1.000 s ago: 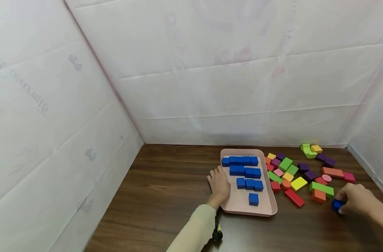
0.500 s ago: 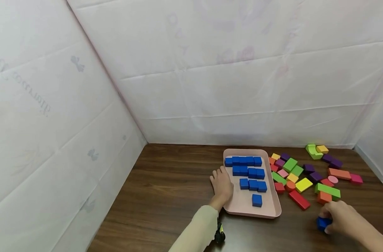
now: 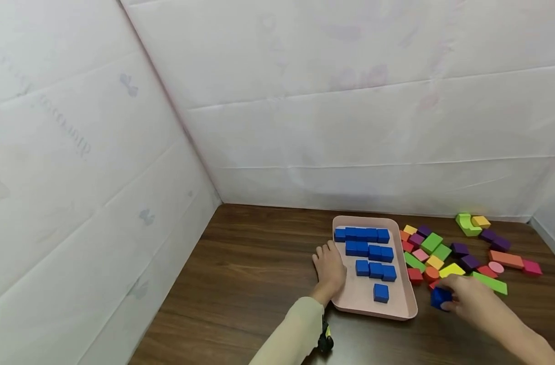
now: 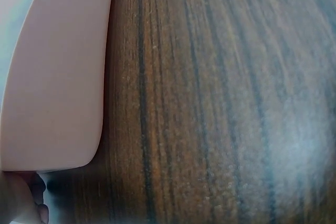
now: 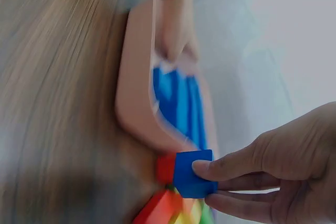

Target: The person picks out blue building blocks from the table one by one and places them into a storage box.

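Your right hand (image 3: pixel 473 301) pinches a blue cube (image 3: pixel 440 297) between thumb and fingertips; the wrist view shows the thumb on one face and the fingers curled under the opposite side, so the grip is firm; the cube sits just beside the near right corner of the pink tray (image 3: pixel 398 312), over the wooden counter (image 3: pixel 241 284), and whether it touches the wood you cannot tell from these views. Your left hand (image 3: pixel 328 268) lies flat against the tray's left rim with fingers straight and relaxed, holding nothing; the left wrist view shows only the tray's rounded corner, the wood grain and a sliver of a fingertip.

Inside the tray lie blue blocks (image 3: pixel 368 251): a row along the far end, a shorter row beneath it, a group of three below that, and a single blue block (image 3: pixel 380 292) alone toward the near end; the rest of the tray floor is bare pink.

To the right of the tray the counter carries a loose scatter of coloured blocks (image 3: pixel 446 251): red, orange, yellow, green, purple and pink pieces, some touching one another; a green arch block (image 3: pixel 466 224) with a yellow cube (image 3: pixel 480 221) against it stands near the back wall; a long green block (image 3: pixel 490 282) lies just beyond your right hand; white sheeting (image 3: pixel 304 111) lines the walls behind and to the left.
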